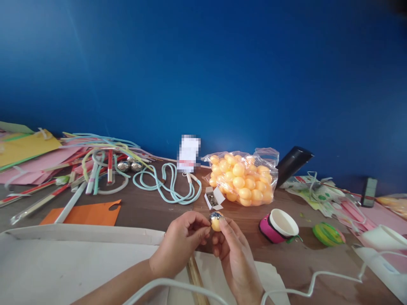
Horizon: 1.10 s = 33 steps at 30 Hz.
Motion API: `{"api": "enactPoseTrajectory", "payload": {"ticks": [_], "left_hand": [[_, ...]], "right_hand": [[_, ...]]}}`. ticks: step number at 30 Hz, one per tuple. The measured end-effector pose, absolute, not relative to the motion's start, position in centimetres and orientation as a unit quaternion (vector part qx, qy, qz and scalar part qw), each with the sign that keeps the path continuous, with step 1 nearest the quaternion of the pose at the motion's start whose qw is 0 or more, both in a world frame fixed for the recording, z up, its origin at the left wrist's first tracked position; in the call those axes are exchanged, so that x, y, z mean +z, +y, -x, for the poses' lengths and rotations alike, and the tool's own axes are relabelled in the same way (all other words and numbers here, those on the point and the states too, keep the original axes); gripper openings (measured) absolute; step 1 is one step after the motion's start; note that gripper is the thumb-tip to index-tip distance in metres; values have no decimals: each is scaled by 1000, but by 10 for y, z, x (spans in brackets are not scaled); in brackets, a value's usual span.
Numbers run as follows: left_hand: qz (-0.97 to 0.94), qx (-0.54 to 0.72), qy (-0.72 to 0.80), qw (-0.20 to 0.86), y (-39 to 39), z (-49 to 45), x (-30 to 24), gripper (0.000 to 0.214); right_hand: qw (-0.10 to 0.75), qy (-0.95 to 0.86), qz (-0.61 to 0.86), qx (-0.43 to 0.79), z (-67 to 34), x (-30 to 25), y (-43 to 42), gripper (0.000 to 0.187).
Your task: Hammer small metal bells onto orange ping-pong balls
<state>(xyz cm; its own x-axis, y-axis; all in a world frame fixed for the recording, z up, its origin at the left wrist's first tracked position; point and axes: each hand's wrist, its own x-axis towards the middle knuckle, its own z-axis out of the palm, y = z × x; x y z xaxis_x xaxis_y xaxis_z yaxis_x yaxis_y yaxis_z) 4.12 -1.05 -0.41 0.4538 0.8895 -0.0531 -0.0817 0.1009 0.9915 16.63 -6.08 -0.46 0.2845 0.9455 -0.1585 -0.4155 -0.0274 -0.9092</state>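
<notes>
Between the thumb and fingers of my right hand [237, 256] is a small ball [216, 222], orange-yellow below with a shiny silver top. My left hand [182, 239] is closed in a pinch at the ball's left side; whatever lies between its fingertips is too small to make out. Just beyond the ball stands a small open white box [216, 197] of tiny metallic pieces. Behind it rests a clear plastic bag [243, 178] full of orange balls. Several silver balls [129, 164] sit farther back on the left.
A coiled light-blue lanyard [171, 190] lies left of the bag. To the right are a pink-banded white cup [280, 226], a green lid-like item [329, 234] and a black cylinder [294, 165]. Coloured papers [28, 150] and tubes crowd the left. A white cable [318, 279] crosses the foreground.
</notes>
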Motion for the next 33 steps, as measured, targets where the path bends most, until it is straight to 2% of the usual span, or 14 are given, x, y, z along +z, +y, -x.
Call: {"api": "enactPoseTrajectory", "payload": {"ticks": [4, 12, 19, 33], "left_hand": [[-557, 379, 352, 649, -11, -42, -3, 10], [-448, 358, 315, 756, -2, -38, 10, 18], [-361, 332, 253, 834, 0, -36, 3, 14], [-343, 343, 237, 842, 2, -35, 1, 13]], "right_hand": [[647, -268, 466, 542, -165, -5, -60, 15], [645, -266, 436, 568, -163, -5, -61, 20], [639, -280, 448, 559, -164, -7, -62, 23], [613, -350, 506, 496, -166, -2, -64, 21]]}}
